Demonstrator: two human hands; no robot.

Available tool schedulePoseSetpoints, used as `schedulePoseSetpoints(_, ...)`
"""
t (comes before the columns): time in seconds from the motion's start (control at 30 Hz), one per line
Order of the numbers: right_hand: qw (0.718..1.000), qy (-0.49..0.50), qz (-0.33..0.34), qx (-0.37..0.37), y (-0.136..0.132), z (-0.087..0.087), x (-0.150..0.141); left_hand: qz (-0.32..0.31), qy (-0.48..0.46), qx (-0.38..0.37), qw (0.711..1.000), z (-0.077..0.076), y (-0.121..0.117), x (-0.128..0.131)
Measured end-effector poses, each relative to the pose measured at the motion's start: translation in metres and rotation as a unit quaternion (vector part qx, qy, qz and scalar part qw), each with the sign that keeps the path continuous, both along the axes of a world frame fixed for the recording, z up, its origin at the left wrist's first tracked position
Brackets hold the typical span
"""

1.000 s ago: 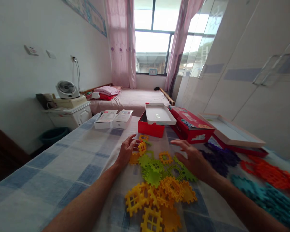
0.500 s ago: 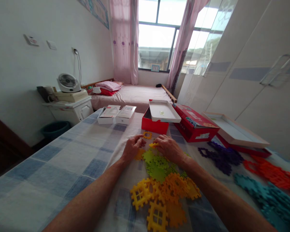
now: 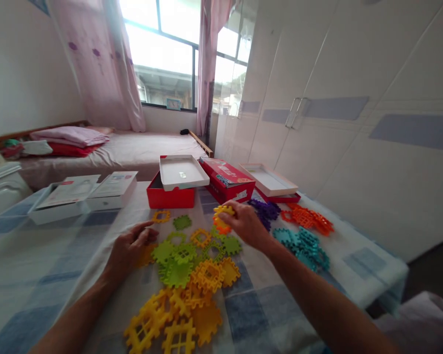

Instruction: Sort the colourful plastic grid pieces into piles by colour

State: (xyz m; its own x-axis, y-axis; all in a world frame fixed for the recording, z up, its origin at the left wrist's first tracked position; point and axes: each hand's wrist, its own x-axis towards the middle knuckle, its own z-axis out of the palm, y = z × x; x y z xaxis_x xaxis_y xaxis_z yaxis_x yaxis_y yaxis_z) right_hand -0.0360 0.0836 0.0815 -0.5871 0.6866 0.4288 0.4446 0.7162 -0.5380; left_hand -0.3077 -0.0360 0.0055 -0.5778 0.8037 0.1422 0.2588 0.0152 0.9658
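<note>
My right hand (image 3: 243,221) is raised over the table, closed on interlocking plastic tiles (image 3: 223,219), one yellow and one orange, pinched between thumb and fingers. At the left, my left hand (image 3: 135,241) rests low with its fingers loosely bent and partly apart; nothing shows in them. Just beyond its fingertips lies a yellow-orange frame tile (image 3: 161,216). A flat orange-yellow tile (image 3: 146,255) is partly hidden beside that hand. Between the hands spread several green tiles (image 3: 179,270), with a lone green tile (image 3: 182,222) behind. Nearer me are heaped yellow-orange tiles (image 3: 206,319).
Purple tiles (image 3: 264,212), orange-red tiles (image 3: 306,219) and teal tiles (image 3: 304,248) form piles at the right. Behind stand an open red box (image 3: 170,198) under a white lid (image 3: 184,172), another red box (image 3: 229,182), a pale tray (image 3: 269,179) and white boxes (image 3: 112,189).
My view has swung right. My right hand has moved right and up, away from my left hand, carrying yellow and orange tiles. My left hand stays near the frame tile.
</note>
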Motion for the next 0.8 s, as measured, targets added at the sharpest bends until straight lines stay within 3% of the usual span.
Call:
schedulePoseSetpoints(0.07, 0.995, 0.013, -0.095, -0.011, 0.029, 0.006, 0.048, 0.006, -0.006, -0.003, 1.0, -0.001, 0.0, -0.001)
schedulePoseSetpoints(0.17, 0.953, -0.015, -0.303, -0.004, 0.077, 0.011, 0.123, 0.004, -0.007, -0.008, 1.0, -0.005, 0.002, -0.005)
schedulePoseSetpoints(0.23, 0.923, -0.021, -0.384, -0.001, 0.103, 0.011, 0.165, -0.001, -0.006, -0.009, 1.0, -0.009, 0.004, -0.008)
schedulePoseSetpoints(0.33, 0.894, -0.021, -0.447, -0.015, 0.131, 0.004, 0.205, -0.008, -0.002, -0.012, 1.0, -0.016, 0.006, -0.014)
schedulePoseSetpoints(0.6, 0.875, 0.059, -0.475, -0.075, 0.153, -0.021, 0.227, -0.011, 0.008, -0.029, 0.999, -0.021, 0.005, -0.017)
schedulePoseSetpoints(0.8, 0.862, 0.179, -0.468, -0.084, 0.143, -0.005, 0.226, -0.007, 0.017, -0.015, 1.0, -0.015, 0.005, -0.013)
